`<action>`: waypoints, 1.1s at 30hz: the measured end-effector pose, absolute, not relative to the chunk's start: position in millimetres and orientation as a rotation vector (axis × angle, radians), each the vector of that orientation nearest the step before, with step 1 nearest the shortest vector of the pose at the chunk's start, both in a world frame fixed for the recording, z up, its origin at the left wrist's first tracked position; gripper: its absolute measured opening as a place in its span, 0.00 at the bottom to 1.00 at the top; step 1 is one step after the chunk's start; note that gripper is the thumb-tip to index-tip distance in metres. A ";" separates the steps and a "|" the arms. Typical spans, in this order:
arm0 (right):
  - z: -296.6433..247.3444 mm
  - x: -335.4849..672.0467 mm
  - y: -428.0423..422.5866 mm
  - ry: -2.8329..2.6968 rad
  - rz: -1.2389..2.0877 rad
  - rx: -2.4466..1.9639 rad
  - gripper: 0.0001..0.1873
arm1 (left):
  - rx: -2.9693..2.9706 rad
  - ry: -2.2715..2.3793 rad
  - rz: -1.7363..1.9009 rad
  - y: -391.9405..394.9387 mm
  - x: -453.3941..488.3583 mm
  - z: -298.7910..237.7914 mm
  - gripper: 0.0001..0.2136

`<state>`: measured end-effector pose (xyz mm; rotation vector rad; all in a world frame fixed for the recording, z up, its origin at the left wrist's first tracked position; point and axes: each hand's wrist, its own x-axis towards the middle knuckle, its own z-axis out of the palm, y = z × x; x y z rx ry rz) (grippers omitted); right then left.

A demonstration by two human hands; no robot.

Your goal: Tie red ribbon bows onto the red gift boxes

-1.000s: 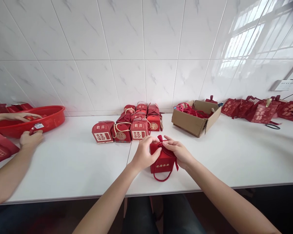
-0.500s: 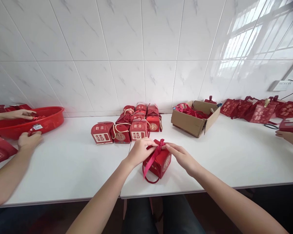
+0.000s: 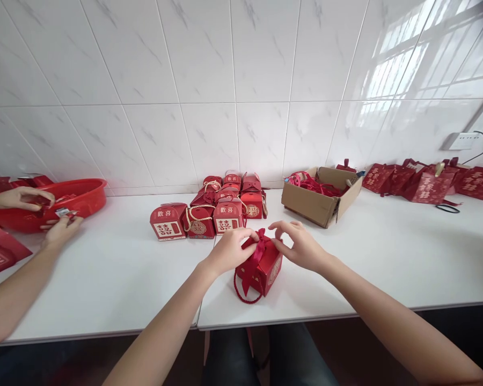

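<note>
A small red gift box [image 3: 265, 268] with a cord handle stands on the white table [image 3: 124, 279] in front of me. A dark red ribbon [image 3: 260, 247] runs over its top. My left hand [image 3: 227, 249] pinches the ribbon at the box's top left. My right hand [image 3: 300, 247] is curled over the top right, fingertips pinching at the ribbon. Several finished red gift boxes [image 3: 213, 212] stand in a cluster just behind.
A cardboard box [image 3: 322, 198] of red ribbons sits behind on the right, and folded red boxes [image 3: 430, 182] lie at the far right. Another person's hands [image 3: 60, 228] work by a red basin [image 3: 56, 201] on the left.
The ribbon tail that hung down over the box's front is now gathered up at the top. My right hand has lifted and curled over the top. The hand at the far right has gone.
</note>
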<state>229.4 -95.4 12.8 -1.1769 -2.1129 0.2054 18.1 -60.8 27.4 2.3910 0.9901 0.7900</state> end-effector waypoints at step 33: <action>34.7 235.5 -67.4 -2.493 0.672 -0.865 0.19 | 2.693 1.024 0.653 -49.3 12.4 35.3 0.07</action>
